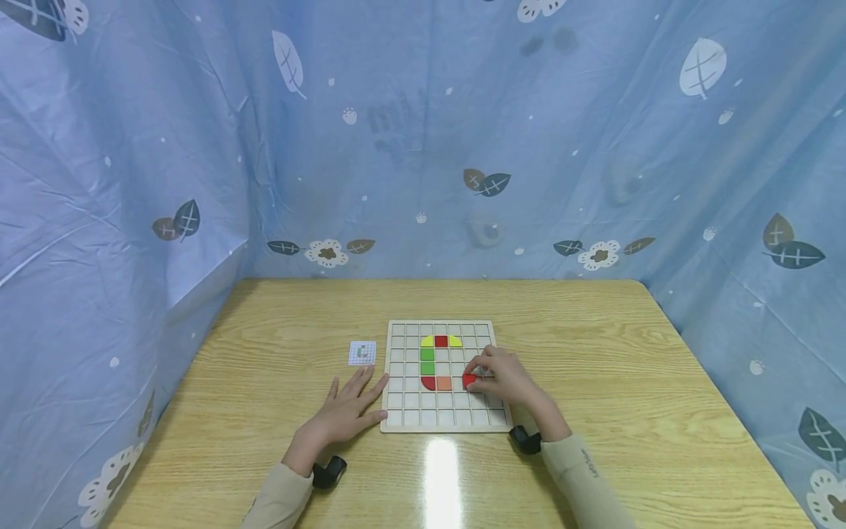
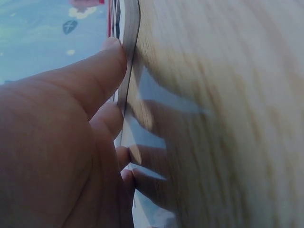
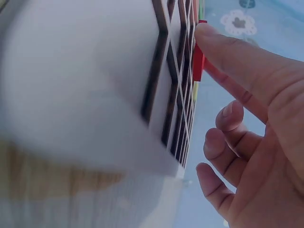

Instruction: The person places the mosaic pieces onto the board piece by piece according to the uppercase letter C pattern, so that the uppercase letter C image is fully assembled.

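A wooden grid board [image 1: 443, 430] lies flat on the table. My right hand [image 1: 505, 378] pinches a red tile [image 1: 468, 380] between thumb and forefinger over the board's right half; the right wrist view shows this red tile [image 3: 198, 57] edge-on, with the other fingers loosely bent. My left hand [image 1: 344, 413] rests with spread fingers at the board's left side, thumb tip against its edge. In the grid sit a dark red square [image 1: 440, 342] between two yellow curved tiles [image 1: 427, 342], two green squares [image 1: 428, 361], a dark red curved tile [image 1: 428, 383] and an orange square [image 1: 444, 383].
A small pattern card [image 1: 362, 353] showing a coloured figure on a grid lies left of the board, just beyond my left fingertips. The wooden table [image 1: 581, 316] extends around the board. Blue patterned cloth [image 1: 423, 147] hangs behind it and along both sides.
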Available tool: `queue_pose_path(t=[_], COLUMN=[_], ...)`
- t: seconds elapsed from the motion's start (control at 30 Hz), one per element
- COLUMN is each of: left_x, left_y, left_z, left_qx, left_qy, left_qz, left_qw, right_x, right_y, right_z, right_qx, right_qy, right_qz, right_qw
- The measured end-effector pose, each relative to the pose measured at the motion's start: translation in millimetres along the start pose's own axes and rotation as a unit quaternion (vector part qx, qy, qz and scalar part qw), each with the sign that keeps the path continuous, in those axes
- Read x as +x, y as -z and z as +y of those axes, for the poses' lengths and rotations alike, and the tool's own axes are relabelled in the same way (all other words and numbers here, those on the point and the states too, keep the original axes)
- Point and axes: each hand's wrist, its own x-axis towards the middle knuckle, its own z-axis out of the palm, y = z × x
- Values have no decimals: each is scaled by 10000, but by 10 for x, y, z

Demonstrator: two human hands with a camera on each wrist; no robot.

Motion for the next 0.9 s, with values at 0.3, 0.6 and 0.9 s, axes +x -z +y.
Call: queue_pose_path(t=[0.3,0.6,0.9], left_x=[8,-2,-14], left_y=[-22,-16,-19], left_z=[-9,-7,-17], left_qx=[20,-4,44], left_qy=[-2,-13,-34], left_qz=[18,18,22], left_qw=[10000,10000,10000], right_x=[56,65,53], right_y=[-61,-104,-108], right_z=[-98,-117,-126], right_qx=[72,68,118], right_qy=[-261,-360,-397], right_qz=[-201,-175,-125], right_qw=[9994,9992,9991])
